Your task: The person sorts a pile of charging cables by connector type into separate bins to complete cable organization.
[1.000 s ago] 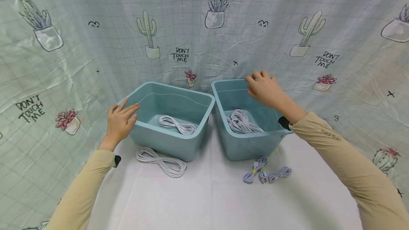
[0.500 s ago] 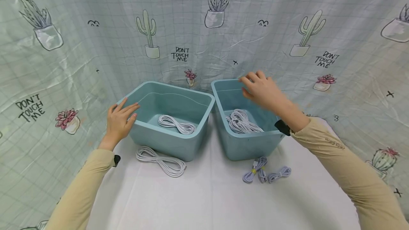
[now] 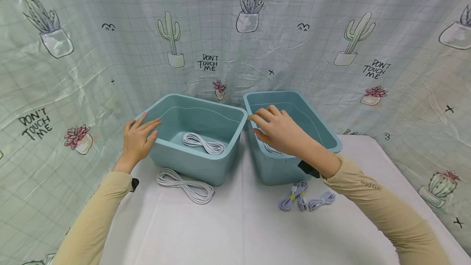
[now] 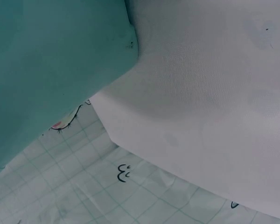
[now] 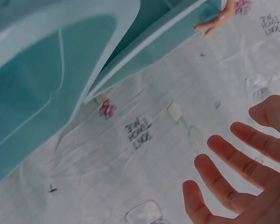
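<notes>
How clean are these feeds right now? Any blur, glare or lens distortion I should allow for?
Head view: evenly lit, mostly sharp, soft shadows under the two bins, wide-angle bending of the curtain toward the edges, faint sheen on its creases. Left wrist view: close on a bin wall and the white tablecloth, soft, little detail. Right wrist view: tilted, motion-blurred, right hand smeared.

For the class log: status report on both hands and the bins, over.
Left hand open, resting on left bin corner. Right hand open, empty, over right bin. Nothing blocking; white cable loose in front.
</notes>
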A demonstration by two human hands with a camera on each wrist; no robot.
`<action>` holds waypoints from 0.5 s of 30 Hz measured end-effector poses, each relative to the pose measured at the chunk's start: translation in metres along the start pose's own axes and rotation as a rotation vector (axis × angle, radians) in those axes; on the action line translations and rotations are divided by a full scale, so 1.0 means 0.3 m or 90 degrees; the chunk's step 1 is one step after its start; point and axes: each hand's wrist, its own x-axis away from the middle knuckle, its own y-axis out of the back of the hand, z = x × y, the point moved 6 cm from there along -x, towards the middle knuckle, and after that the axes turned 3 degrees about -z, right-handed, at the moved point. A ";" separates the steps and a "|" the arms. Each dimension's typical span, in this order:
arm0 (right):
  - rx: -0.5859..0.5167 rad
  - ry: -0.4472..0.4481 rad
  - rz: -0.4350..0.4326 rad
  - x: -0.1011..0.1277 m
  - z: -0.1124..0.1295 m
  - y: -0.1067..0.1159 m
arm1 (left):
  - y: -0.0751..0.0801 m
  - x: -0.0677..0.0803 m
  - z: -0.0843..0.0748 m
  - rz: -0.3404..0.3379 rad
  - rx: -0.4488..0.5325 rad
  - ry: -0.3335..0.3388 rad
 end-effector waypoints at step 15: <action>-0.038 0.069 0.002 0.007 0.248 -0.112 | -0.004 0.001 0.003 0.006 0.002 -0.001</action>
